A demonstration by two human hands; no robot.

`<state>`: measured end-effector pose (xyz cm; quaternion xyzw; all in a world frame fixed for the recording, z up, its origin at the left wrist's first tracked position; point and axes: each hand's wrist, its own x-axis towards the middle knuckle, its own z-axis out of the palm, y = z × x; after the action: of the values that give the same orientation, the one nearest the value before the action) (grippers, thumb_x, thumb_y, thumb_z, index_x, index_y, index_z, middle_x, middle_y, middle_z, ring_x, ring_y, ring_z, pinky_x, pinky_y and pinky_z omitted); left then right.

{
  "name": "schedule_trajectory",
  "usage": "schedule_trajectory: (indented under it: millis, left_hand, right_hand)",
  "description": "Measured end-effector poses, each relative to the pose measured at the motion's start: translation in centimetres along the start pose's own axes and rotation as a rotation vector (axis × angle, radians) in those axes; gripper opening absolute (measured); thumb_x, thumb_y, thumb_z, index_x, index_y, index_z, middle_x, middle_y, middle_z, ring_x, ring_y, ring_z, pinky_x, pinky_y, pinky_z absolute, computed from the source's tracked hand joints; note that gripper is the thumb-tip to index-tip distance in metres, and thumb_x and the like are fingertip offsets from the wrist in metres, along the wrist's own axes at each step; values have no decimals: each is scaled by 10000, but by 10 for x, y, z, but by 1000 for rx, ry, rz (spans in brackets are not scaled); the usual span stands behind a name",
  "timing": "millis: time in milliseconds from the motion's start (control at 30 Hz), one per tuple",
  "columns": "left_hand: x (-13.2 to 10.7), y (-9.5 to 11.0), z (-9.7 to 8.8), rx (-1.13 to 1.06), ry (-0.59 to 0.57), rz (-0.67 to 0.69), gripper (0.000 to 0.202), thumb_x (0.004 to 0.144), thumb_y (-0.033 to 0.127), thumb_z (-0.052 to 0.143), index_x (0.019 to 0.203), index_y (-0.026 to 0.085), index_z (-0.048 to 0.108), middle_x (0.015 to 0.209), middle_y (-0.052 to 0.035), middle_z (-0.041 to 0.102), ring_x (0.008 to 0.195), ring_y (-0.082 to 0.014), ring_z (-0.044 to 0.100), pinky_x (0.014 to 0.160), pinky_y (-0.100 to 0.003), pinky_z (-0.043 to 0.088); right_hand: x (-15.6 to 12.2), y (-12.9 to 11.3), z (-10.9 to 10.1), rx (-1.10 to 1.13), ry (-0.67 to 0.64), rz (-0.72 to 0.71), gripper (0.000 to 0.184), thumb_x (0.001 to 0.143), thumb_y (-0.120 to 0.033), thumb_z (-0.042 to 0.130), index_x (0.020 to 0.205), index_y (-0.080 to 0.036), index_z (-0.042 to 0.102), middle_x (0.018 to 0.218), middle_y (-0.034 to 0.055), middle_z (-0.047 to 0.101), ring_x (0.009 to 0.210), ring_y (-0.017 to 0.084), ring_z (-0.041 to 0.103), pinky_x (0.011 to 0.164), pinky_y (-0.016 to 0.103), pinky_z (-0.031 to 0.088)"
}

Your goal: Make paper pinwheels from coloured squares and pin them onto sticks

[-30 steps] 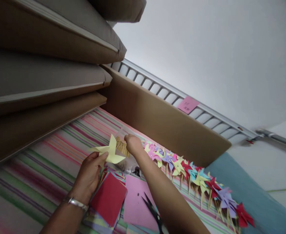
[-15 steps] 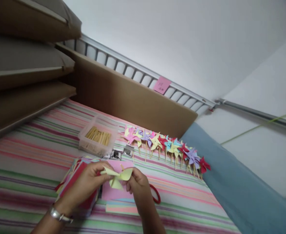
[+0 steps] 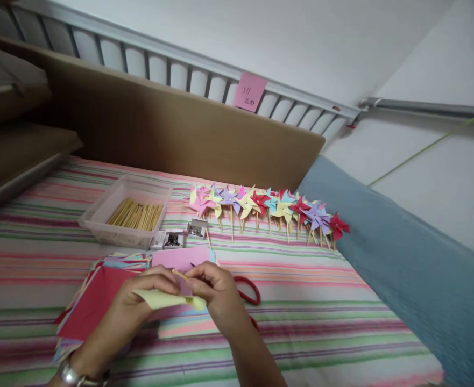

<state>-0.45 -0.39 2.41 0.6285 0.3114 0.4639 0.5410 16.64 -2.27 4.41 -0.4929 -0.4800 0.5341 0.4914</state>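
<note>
My left hand (image 3: 146, 293) is closed on a pale yellow paper pinwheel (image 3: 160, 299), which is tilted so that I see it nearly edge-on. A short wooden stick (image 3: 180, 274) sits between the thumb and fingers of my right hand (image 3: 216, 295), its tip pointing toward my left fingers. How stick and pinwheel join is hidden behind the hands. Below them lie a pink sheet (image 3: 180, 260) and pastel paper strips (image 3: 188, 325). To the left is a stack of coloured paper with a red sheet (image 3: 99, 301) on top. Red-handled scissors (image 3: 250, 290) lie partly under my right wrist.
A clear plastic box (image 3: 95, 220) of wooden sticks (image 3: 138, 215) stands at the back left, beside small boxes (image 3: 174, 239) of metal pieces. Finished pinwheels (image 3: 279, 207) line the back of the striped cloth (image 3: 321, 344). Cardboard (image 3: 172, 129) rises behind; brown packages (image 3: 27, 150) are stacked left.
The pinwheel has turned from facing me to nearly edge-on. My right hand has shifted from its petal to the stick. The camera view has swung, showing less of the left packages.
</note>
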Motion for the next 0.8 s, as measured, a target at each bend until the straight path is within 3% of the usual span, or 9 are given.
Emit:
schedule_trajectory:
  millis: [233,400,800]
  left_hand:
    - [-4,4,-10,120,102,103,83,740,295,677,746,247,745,809,-64,705,881,-242,624,802,-347,468]
    - [-6,6,-14,177,116,131,79,756,281,667,762,257,742,810,-46,708,870,-223,629,942,-390,390]
    - [-12,8,-20,223,165,120,113,738,339,675,725,251,744,830,-54,692,844,-224,632,891,-371,436]
  right_hand:
    - [2,1,5,-77,0,-31,52,705,-189,650,680,-179,694,665,-21,597,650,117,528,614,214,394]
    - [0,4,8,-166,-18,-85,68,731,-166,652,701,-177,712,696,-10,612,688,127,555,647,219,404]
    - [1,7,12,-236,-14,-123,38,714,-147,705,701,-177,725,669,-18,581,636,115,529,601,214,387]
